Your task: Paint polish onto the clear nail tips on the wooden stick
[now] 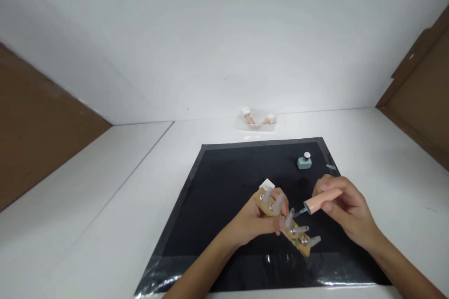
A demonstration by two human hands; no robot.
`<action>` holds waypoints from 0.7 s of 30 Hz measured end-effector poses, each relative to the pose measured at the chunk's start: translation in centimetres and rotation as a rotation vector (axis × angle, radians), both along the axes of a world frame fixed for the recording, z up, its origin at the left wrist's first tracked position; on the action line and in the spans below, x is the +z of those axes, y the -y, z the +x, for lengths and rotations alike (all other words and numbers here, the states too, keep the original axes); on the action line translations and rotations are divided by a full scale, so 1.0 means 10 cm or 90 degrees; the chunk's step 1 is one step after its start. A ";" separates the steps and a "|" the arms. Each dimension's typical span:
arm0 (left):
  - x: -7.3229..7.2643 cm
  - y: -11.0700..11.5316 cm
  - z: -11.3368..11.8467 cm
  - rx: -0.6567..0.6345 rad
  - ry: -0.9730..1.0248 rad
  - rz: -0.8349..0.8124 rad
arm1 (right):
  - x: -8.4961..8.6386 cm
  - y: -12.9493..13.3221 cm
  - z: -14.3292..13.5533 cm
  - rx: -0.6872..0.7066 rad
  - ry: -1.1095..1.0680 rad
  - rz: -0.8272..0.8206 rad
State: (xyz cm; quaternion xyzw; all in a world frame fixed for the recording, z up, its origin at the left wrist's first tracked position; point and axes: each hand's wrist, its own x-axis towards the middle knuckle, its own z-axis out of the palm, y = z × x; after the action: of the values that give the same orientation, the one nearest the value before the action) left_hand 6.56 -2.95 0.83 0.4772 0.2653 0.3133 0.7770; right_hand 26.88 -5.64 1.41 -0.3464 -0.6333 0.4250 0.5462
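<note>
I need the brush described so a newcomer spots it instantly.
Start at the black mat and find the right hand near its right edge. It grips the applicator brush, aimed at the translucent nail tips. Its thick peach handle sets it apart from those pale tips.

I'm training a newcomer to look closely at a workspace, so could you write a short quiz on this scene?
1. Which hand holds the brush?
2. True or false: the bottle stands on the black mat.
3. How many clear tips are on the strip in the left hand?

Key:
1. The right hand.
2. True.
3. Five.
</note>
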 end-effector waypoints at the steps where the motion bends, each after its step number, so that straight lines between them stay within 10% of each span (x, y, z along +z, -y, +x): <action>1: -0.01 0.00 0.00 -0.002 0.002 0.007 | 0.01 0.01 -0.01 0.008 0.007 0.002; 21: 0.02 -0.05 -0.03 0.019 -0.067 0.221 | 0.03 0.02 -0.04 0.038 0.083 0.130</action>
State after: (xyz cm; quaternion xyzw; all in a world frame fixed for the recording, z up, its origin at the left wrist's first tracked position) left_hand 6.22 -2.42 0.99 0.6161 0.2541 0.3405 0.6632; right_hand 26.52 -5.82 1.68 -0.2970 -0.7174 0.3511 0.5233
